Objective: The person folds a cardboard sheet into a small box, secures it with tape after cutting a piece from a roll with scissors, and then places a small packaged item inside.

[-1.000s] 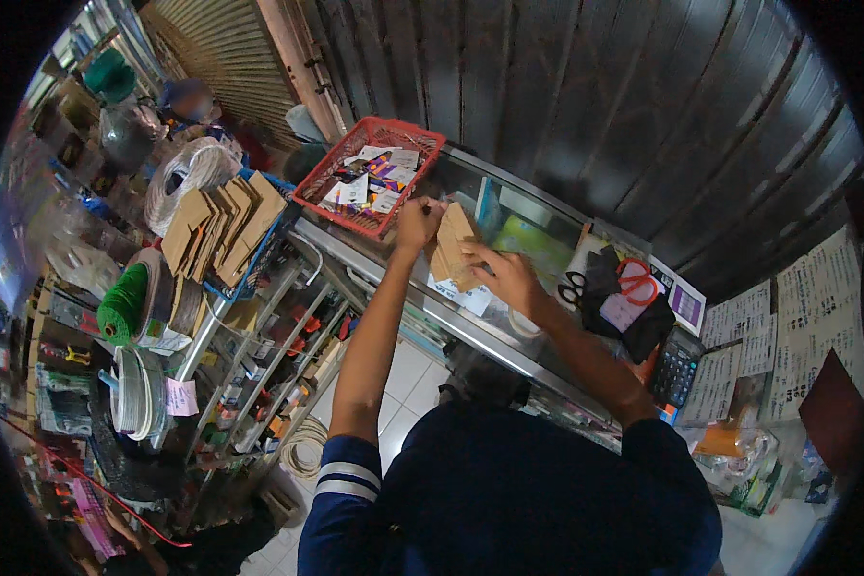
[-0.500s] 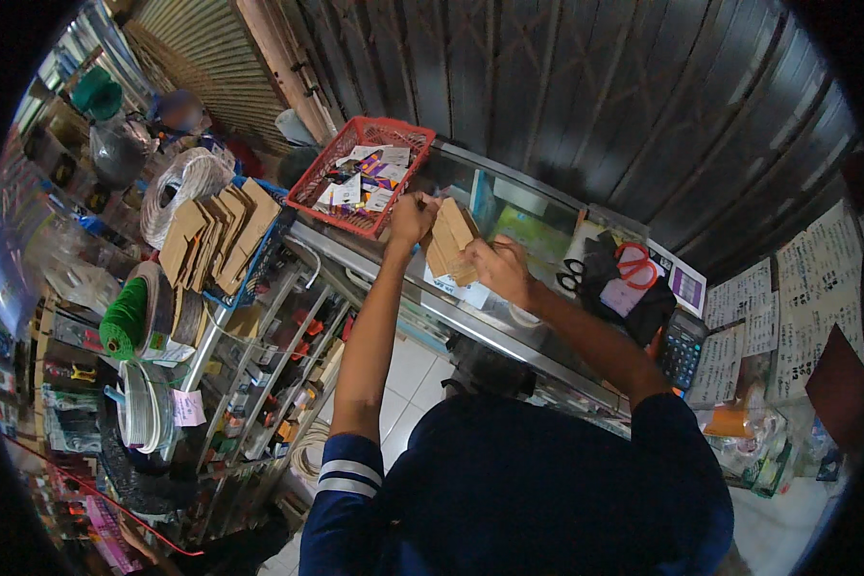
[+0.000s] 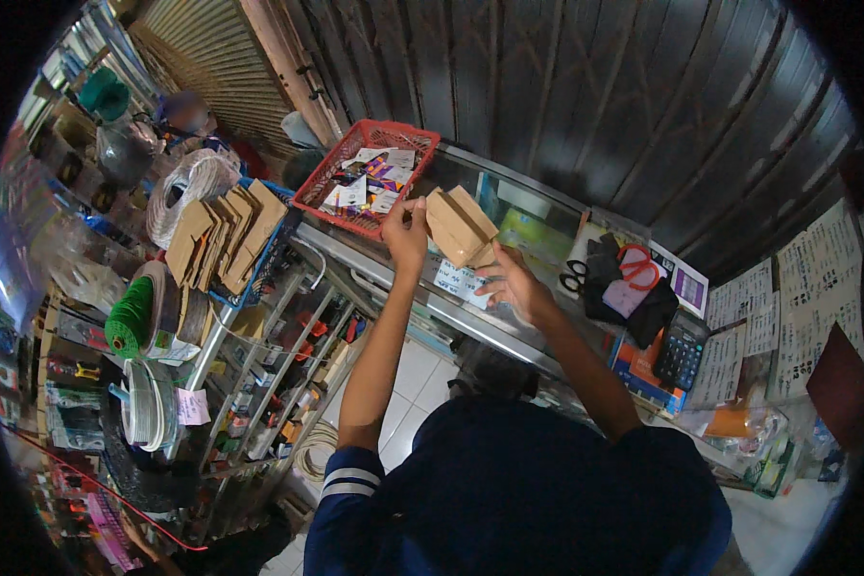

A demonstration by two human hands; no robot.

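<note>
I see my left hand (image 3: pixel 405 233) pinching a stack of brown paper envelopes (image 3: pixel 461 227) above the glass worktop (image 3: pixel 509 226), fingers clamped on its edge; my right hand (image 3: pixel 514 283) sits at the stack's five o'clock, fingers spread apart, and a red basket (image 3: pixel 367 178) lies at its nine o'clock

Shop counter, seen from above. Left hand (image 3: pixel 405 230) raised, fingers pinching the edge of a stack of brown paper bags (image 3: pixel 459 227); right hand (image 3: pixel 512 285) under the stack, fingers spread. Glass counter (image 3: pixel 509 322) beneath both hands. Red plastic basket (image 3: pixel 367 176) of small packets just left of the left hand. Upright brown bags in a blue crate (image 3: pixel 223 238) further left. Red-handled scissors (image 3: pixel 634 270) and calculator (image 3: pixel 680 349) to the right. Green twine spool (image 3: pixel 129 317) at lower left.
</note>
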